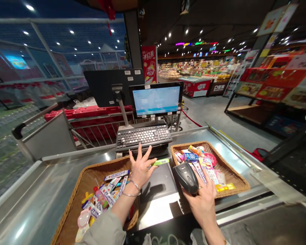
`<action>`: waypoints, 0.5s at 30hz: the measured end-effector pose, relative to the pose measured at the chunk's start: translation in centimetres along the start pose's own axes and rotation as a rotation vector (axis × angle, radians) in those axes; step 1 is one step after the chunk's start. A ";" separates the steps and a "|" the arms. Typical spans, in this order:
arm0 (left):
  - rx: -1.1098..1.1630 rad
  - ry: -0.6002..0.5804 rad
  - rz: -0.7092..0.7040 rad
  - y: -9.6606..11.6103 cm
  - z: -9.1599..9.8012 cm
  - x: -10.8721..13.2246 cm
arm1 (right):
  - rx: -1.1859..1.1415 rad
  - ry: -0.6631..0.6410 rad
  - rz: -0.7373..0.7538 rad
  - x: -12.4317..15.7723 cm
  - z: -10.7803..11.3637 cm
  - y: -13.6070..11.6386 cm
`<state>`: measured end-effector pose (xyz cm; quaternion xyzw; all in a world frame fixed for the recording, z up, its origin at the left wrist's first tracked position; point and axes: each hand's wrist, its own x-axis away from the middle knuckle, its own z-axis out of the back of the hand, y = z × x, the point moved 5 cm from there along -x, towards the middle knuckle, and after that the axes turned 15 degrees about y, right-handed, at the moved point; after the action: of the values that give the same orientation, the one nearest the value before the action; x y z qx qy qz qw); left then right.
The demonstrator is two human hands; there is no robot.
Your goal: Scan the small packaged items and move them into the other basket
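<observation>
My left hand [140,168] pinches a slim green candy pack [161,162] between thumb and index finger, its other fingers spread. The pack's barcode faces up, above a grey box-like surface [160,180]. In my right hand [202,199] is a black barcode scanner [186,177], its head pointing left toward the pack; its handle is mostly hidden. To the left, a wicker basket [75,183] holds several striped candy sticks [117,175] and other small sweets. The right wicker basket [236,175], partly behind my right hand, contains mixed packaged sweets [191,156].
A keyboard [144,136] and a lit monitor [156,99] stand beyond my hands, with a second screen's dark back [102,88] at left. The metal counter [22,211] has raised edges. Behind it are a shopping cart [91,126] and red display boxes [275,81].
</observation>
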<state>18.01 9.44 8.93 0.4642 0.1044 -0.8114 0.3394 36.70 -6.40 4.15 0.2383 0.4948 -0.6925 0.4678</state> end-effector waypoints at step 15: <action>0.079 -0.058 -0.043 2.8 -3.1 -2.0 | 0.068 0.114 -0.070 -0.5 1.8 2.6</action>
<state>22.61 9.75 9.28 0.4510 0.0722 -0.8352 0.3064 39.45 -7.98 4.05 0.2756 0.5051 -0.7101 0.4058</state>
